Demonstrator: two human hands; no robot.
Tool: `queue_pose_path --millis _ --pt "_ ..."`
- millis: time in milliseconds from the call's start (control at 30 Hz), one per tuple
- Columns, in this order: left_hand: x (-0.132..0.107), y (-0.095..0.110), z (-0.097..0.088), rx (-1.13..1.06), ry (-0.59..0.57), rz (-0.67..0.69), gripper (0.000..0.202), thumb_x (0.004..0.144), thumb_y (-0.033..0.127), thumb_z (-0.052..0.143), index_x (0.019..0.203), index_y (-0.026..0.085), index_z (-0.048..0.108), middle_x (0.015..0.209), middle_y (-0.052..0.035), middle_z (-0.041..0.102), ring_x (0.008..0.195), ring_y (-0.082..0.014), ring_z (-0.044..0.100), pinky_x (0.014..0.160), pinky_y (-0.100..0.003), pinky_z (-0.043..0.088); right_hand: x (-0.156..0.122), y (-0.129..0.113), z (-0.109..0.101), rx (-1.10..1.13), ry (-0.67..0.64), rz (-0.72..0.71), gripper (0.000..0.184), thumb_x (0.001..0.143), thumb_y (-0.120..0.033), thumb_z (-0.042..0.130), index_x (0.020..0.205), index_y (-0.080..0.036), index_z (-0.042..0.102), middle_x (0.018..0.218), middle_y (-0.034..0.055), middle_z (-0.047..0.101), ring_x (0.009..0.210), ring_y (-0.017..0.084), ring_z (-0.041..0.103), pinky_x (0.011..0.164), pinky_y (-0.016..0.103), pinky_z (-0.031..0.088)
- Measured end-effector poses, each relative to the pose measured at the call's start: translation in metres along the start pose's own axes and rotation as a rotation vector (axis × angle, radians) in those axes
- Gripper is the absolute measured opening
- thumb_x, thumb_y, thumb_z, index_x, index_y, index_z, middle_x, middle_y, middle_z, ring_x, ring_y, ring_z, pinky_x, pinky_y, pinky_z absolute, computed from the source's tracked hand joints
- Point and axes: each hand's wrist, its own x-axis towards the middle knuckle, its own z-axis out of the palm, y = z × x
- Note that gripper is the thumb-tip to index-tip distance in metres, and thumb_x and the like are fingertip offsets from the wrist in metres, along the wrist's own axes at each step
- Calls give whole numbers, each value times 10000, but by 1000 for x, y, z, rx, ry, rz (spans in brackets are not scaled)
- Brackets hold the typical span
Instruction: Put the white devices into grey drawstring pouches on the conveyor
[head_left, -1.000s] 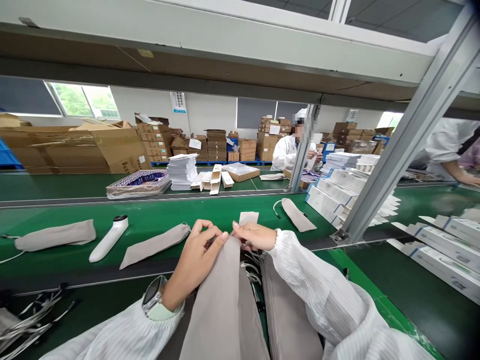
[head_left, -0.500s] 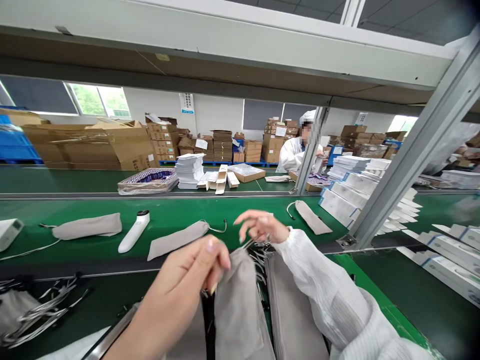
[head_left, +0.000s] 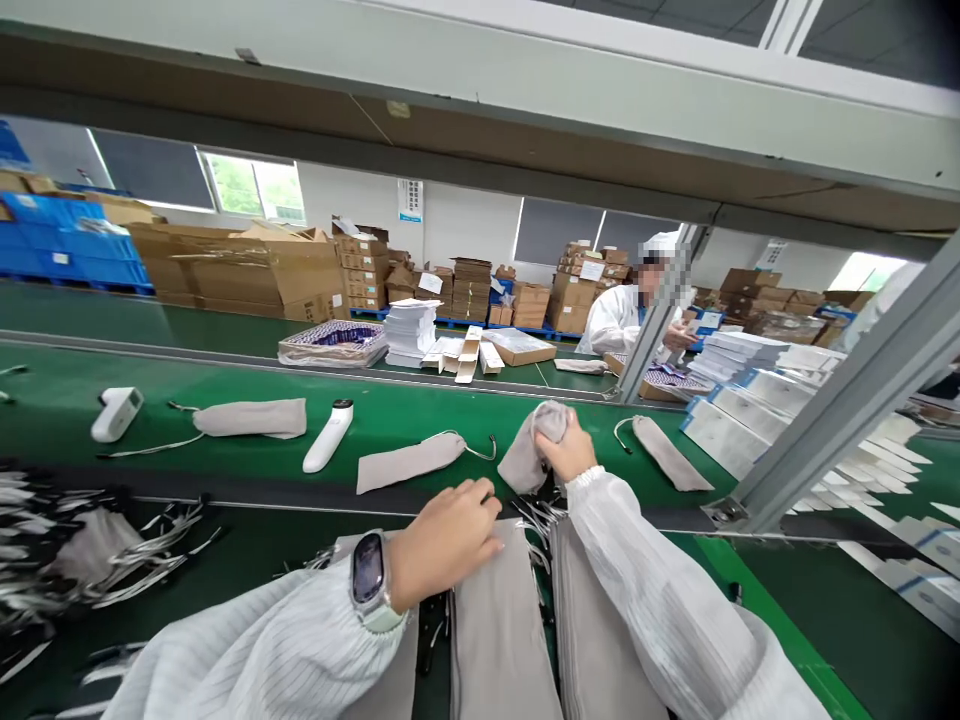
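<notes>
Already, three pouches (head_left: 412, 462) lie along the belt (head_left: 420, 408), stacks (head_left: 501, 620) remaining; the right hand (head_left: 571, 450) clamps a bunched pouch (head_left: 520, 456), the left hand (head_left: 446, 540) (loose-fingered, seemingly empty) nearby.

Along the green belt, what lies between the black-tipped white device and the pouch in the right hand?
In the head view, one gray drawstring pouch lies on the belt, its corded end toward the held pouch.

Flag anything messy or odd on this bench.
The drawstrings at lower left look untidy: they splay in a tangle, unlike the flat, stacked pouches. The pouch in the right hand is bunched up. I see nothing spilled.
</notes>
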Motion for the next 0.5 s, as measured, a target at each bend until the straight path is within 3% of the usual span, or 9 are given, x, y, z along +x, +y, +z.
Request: queue_pose_path --millis 133,267,367,500 --pt "0 0 24 85 -61 -22 44 734 173 512 760 138 504 793 -46 482 760 -203 452 636 -323 417 4 25 24 -181 -162 1 515 743 -369 469 1137 -70 325 822 132 550 768 245 540 653 313 396" --pt "-2 6 23 121 -26 -63 38 713 95 476 719 133 477 787 -58 462 759 -209 441 611 -316 418 -1 26 27 -287 -226 -102 348 693 -178 528 1029 -102 477 959 160 491 892 283 476 745 367 349" --pt "-3 13 17 102 -13 -106 169 650 18 467 775 131 458 786 -60 464 752 -211 454 586 -305 426 -7 0 21 -275 -233 -230 355 749 -163 450 1098 -107 431 1050 159 438 947 256 438 783 358 330" --pt "-4 18 12 79 8 -195 329 577 -67 410 848 115 455 789 -73 501 737 -220 485 556 -305 437 -15 -71 36 -169 -464 -484 256 785 -236 416 1033 -217 476 759 -7 557 701 124 526 678 215 387"
